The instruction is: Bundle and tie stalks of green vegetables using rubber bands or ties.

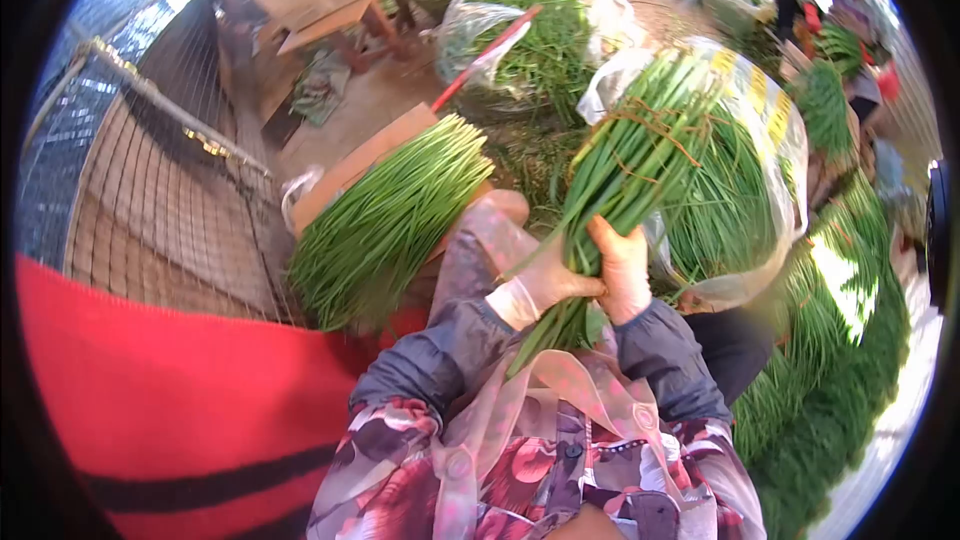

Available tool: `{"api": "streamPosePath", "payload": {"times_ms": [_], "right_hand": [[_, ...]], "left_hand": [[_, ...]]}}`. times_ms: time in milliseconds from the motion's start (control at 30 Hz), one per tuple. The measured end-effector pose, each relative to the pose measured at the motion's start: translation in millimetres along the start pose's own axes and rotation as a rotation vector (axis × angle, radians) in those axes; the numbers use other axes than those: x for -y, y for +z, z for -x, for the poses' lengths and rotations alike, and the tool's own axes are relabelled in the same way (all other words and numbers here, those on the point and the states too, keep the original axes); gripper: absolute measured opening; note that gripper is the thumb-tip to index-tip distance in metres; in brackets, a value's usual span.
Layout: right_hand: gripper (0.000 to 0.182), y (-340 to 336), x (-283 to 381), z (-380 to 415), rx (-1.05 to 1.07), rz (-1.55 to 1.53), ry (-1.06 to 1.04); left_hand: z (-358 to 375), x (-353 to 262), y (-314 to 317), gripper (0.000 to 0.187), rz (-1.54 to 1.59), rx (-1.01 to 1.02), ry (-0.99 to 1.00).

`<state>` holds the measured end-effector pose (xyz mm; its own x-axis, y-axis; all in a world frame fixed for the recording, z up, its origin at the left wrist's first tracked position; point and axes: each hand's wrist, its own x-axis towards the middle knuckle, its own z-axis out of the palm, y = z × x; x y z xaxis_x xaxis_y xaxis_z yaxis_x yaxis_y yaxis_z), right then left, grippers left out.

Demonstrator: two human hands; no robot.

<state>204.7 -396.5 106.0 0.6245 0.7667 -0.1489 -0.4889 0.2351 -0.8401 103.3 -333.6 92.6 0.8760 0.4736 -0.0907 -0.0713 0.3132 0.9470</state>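
Both of my hands are wrapped around a bunch of green chives (625,165), held up in front of my lap. My left hand (548,282) closes on the lower stalks from the left. On the opposite side my right hand (621,262) grips the same stalks, its thumb pointing up along them. Thin brown ties (662,132) cross the upper part of the bunch. Behind it, an open clear plastic bag (795,195) holds more long chives. To my left lies a thick pile of chives (395,220) on a brown board (330,180).
Another plastic bag of greens (545,40) stands ahead, with a red stick (487,57) beside it. A wooden stool (335,20) is at the back left, near wire mesh (150,180). Chive heaps (820,340) line my right. A person (858,5) sits far right.
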Motion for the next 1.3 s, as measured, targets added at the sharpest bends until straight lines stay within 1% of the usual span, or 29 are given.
{"api": "streamPosePath", "payload": {"times_ms": [33, 67, 100, 167, 233, 300, 367, 400, 433, 467, 533, 567, 633, 667, 700, 767, 833, 900, 933, 967, 1033, 1067, 1100, 1133, 1167, 1200, 1233, 1267, 1300], "right_hand": [[0.035, -1.6, 9.8, 5.2, 0.004, 0.039, 0.043], [0.036, -9.7, 27.4, 8.2, 0.131, 0.303, 0.095], [0.037, -24.0, 46.9, 8.9, 0.26, 0.567, 0.139], [0.039, -67.7, 75.8, -1.0, 0.435, 0.701, 0.366], [0.062, -129.5, 113.2, -22.0, 0.33, 0.719, 0.365], [0.093, -182.8, 81.8, -52.9, 0.004, 0.028, -0.243], [0.083, -212.7, 78.7, -81.8, 0.069, -0.426, -0.277], [0.083, -219.6, 65.2, -110.6, 0.323, -0.532, -0.264], [0.084, -218.5, 53.4, -125.4, 0.589, -0.626, -0.247], [0.091, -191.1, 50.9, -123.4, 0.528, -0.577, -0.231], [0.107, -111.4, 40.7, -93.0, 0.304, -0.337, -0.097], [0.116, -80.9, 32.8, -78.4, 0.288, -0.25, -0.021], [0.11, -53.5, 15.9, -63.7, 0.428, -0.282, -0.005], [0.095, -56.1, 5.7, -61.6, 0.519, -0.301, 0.08], [0.08, -54.9, -0.3, -57.0, 0.607, -0.32, 0.164], [0.043, -46.3, -8.0, -48.1, 0.435, -0.093, 0.265], [0.039, -64.7, -28.6, -53.5, 0.503, 0.215, 0.261], [0.034, -70.9, -23.2, -39.5, 0.461, 0.265, 0.342], [0.03, -71.4, -20.4, -32.9, 0.427, 0.319, 0.416], [0.03, -78.2, -26.9, -34.6, 0.425, 0.315, 0.422], [0.024, -87.1, -34.0, -38.1, 0.337, 0.549, 0.363], [0.021, -88.6, -37.8, -38.9, 0.226, 0.503, 0.433], [0.022, -91.3, -34.7, -40.1, 0.176, 0.603, 0.4], [0.023, -105.8, -41.1, -47.9, 0.074, 0.827, 0.276], [0.026, -125.6, -43.5, -55.6, 0.058, 0.965, 0.136], [0.027, -140.0, -44.7, -59.6, 0.039, 1.066, 0.122], [0.025, -164.2, -54.8, -68.8, -0.017, 1.278, -0.149], [0.023, -191.9, -57.4, -85.9, -0.191, 1.108, -0.02], [0.021, -235.4, -41.7, -97.5, 0.082, 1.75, -0.568]], "left_hand": [[4.8, -7.7, 2.8, 0.079, 0.01, -0.016, -0.107], [9.8, -7.5, 2.8, 0.064, 0.029, -0.009, -0.136], [14.6, -5.8, -1.4, 0.064, 0.035, -0.032, -0.126], [25.7, -7.0, -16.0, 0.047, 0.291, 0.107, -0.351], [38.9, -25.3, -28.9, 0.046, 0.305, 0.112, -0.333], [44.2, -36.0, -37.6, 0.049, 0.239, 0.226, -0.278], [44.9, -49.9, -43.8, 0.051, 0.065, 0.233, -0.307], [45.4, -57.6, -43.9, 0.05, 0.02, 0.223, -0.279], [46.5, -63.8, -43.9, 0.048, -0.016, 0.177, -0.336], [46.5, -70.9, -44.1, 0.047, 0.027, 0.182, -0.342], [47.6, -83.1, -49.5, 0.047, -0.122, 0.148, -0.385], [51.0, -88.1, -54.9, 0.048, -0.175, 0.112, -0.423], [59.0, -92.2, -67.1, 0.038, -0.185, 0.076, -0.383], [62.3, -93.0, -72.8, 0.037, -0.311, 0.064, -0.349], [66.4, -92.9, -76.1, 0.037, -0.316, 0.068, -0.362], [73.2, -90.8, -81.5, 0.043, -0.48, -0.021, -0.428], [83.7, -77.6, -98.0, 0.05, -0.448, -0.057, -0.508], [94.9, -60.7, -111.6, 0.052, -0.176, -0.057, -0.553], [98.2, -62.7, -115.0, 0.052, -0.441, 0.08, -0.54], [99.6, -60.1, -112.3, 0.052, -0.439, 0.08, -0.548], [103.6, -50.6, -100.1, 0.048, 0.047, -0.212, -0.719], [106.4, -47.9, -98.8, 0.048, 0.056, -0.213, -0.724], [110.4, -47.5, -98.0, 0.048, -0.102, -0.149, -0.695], [114.4, -48.2, -97.8, 0.047, -0.262, -0.084, -0.663], [116.8, -47.8, -98.7, 0.046, -0.42, -0.017, -0.623], [124.4, -33.1, -102.6, 0.046, -0.381, -0.05, -0.494], [128.1, -32.0, -104.4, 0.046, -0.37, -0.058, -0.5], [134.0, -33.7, -107.6, 0.048, -0.293, -0.099, -0.541], [137.6, -39.3, -113.7, 0.05, -0.226, -0.14, -0.57]]}}
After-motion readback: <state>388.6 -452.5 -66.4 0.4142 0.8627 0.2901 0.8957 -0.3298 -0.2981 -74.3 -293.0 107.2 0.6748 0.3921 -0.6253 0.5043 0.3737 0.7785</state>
